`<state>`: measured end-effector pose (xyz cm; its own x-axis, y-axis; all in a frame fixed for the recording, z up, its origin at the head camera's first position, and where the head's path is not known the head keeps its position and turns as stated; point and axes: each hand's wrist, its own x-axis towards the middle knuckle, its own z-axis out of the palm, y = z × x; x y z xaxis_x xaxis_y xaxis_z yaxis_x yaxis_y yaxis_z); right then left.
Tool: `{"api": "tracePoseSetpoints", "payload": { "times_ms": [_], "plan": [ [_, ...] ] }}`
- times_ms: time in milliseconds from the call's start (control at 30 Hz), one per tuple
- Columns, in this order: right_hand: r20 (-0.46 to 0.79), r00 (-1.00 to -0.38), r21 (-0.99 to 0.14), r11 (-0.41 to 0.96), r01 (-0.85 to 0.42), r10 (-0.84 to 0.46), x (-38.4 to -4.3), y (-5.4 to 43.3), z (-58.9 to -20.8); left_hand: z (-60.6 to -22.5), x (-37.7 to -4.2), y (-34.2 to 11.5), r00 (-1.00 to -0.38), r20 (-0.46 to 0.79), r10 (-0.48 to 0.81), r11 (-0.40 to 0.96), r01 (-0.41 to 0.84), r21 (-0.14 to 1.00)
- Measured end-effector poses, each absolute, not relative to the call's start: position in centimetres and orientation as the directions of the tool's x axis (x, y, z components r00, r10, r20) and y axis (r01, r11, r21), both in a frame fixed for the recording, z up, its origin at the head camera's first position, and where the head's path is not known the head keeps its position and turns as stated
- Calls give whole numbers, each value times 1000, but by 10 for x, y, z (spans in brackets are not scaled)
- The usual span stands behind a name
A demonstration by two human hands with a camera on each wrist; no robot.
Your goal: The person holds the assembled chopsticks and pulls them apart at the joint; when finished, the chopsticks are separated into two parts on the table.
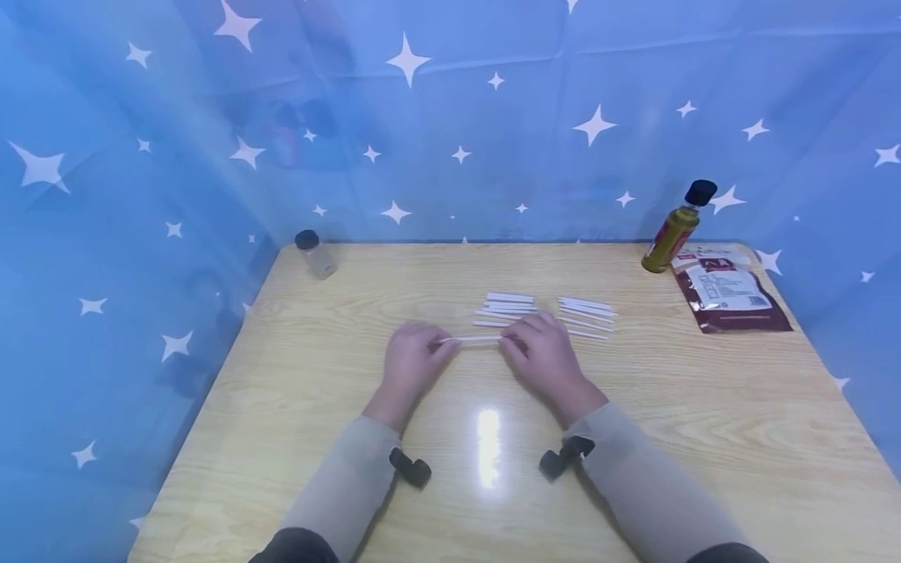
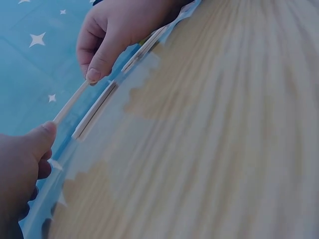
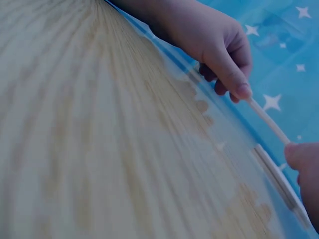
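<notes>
A thin white stick [image 1: 480, 338] stretches level between the two hands, near the middle of the table. My left hand [image 1: 411, 361] pinches its left end between thumb and fingers, and my right hand [image 1: 543, 353] pinches the other end. In the left wrist view the stick [image 2: 72, 102] looks straight and held off the tabletop. Just beyond the hands lie two groups of similar white sticks: a left group [image 1: 510, 297] partly behind the right hand, and a right group [image 1: 586, 303]. The covered ends of the held stick cannot be seen.
A small clear jar [image 1: 320, 262] with a black lid stands at the table's back left corner. At the back right are a black-capped bottle [image 1: 669, 238] of yellow-green contents and a brown-and-white packet [image 1: 728, 291]. A blue star-patterned curtain [image 1: 450, 117] surrounds the wooden table [image 1: 296, 438].
</notes>
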<state>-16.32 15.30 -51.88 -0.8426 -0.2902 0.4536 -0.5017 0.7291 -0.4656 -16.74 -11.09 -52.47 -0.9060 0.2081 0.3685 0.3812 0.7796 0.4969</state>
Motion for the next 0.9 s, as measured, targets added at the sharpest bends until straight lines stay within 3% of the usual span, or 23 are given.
{"api": "tracePoseSetpoints", "payload": {
  "times_ms": [900],
  "plan": [
    [474,-857,-478,757,-445,-204,-153,214,-514,-524,-185,-48,-888,340,310,733,451,509]
  ]
}}
